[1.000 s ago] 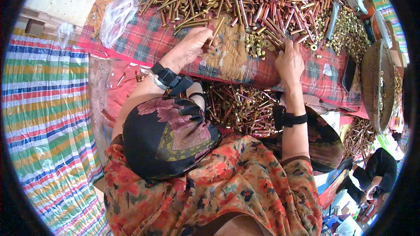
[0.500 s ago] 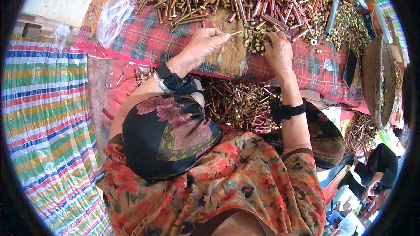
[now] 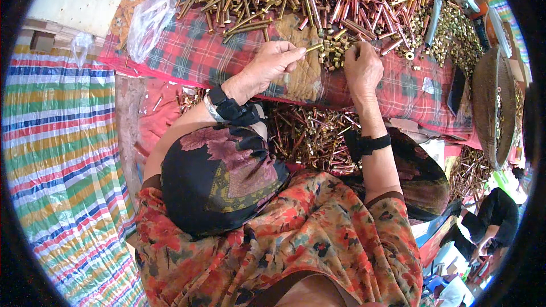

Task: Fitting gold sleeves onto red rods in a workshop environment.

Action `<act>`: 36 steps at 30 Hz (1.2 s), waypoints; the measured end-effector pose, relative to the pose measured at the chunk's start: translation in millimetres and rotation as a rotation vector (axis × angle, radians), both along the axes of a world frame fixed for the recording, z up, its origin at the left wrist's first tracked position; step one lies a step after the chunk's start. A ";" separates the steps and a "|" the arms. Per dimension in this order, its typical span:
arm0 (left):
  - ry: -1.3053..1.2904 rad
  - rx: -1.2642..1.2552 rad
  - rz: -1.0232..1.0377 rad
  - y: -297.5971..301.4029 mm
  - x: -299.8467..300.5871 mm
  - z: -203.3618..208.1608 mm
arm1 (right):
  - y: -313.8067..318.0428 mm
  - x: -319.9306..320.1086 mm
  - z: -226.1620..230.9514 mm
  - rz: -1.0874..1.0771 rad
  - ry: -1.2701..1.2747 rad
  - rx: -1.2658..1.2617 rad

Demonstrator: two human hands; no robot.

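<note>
while the l. hand [image 3: 270, 65] pinches a gold rod [image 3: 314, 48] btwn thumb & fingers, free end by the nuts [image 3: 331, 58] on plaid cloth [image 3: 196, 51], the r. hand [image 3: 364, 72] curls just beside them; whether its fingers pinch anything, can't tell. step in hand: prob. bringing rod to nuts; next move calls for steady grip, aligned tip. vs. 1 s ago, rod lies flatter & farther r.; r. hand farther l.
</note>
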State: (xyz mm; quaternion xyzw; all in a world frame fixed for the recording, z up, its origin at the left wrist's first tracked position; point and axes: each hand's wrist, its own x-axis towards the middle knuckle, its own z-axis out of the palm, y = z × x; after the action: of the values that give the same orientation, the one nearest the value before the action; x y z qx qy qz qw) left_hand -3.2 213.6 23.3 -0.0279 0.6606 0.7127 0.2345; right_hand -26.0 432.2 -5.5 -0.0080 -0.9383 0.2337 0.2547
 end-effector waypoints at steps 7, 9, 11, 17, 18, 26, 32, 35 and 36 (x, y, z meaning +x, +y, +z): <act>0.000 0.003 0.016 3.0 1.9 4.3 | -8.6 5.4 20.7 0.118 0.050 -0.413; -0.022 0.007 0.015 5.5 2.2 3.4 | -23.4 6.2 13.1 0.274 0.018 -0.560; -0.033 0.029 0.022 8.0 3.3 2.9 | -35.8 14.5 15.6 0.255 -0.114 -0.650; -0.103 0.082 -0.017 3.3 5.1 0.1 | -47.3 28.7 18.1 0.266 0.034 -0.620; -0.104 0.083 -0.014 3.1 5.5 0.7 | -48.5 31.3 20.6 0.269 0.088 -0.522; -0.183 0.188 -0.065 7.4 4.3 4.3 | -49.8 35.1 2.7 0.231 -0.011 -0.828; -0.177 0.179 -0.014 2.6 3.8 -1.8 | -44.9 50.0 22.7 0.641 0.072 -0.410; -0.101 0.114 -0.017 -1.2 1.9 -3.0 | -19.5 32.4 18.4 0.283 0.143 -0.073; -0.101 0.113 -0.013 -3.3 0.8 -3.9 | -9.1 24.7 21.3 0.106 0.137 0.105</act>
State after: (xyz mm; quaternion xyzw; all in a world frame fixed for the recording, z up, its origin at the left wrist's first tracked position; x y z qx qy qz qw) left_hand -2.4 210.3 19.4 -0.0464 0.6069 0.7448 0.2736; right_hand -1.2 423.1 15.8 0.0710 -0.9288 0.1974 0.3057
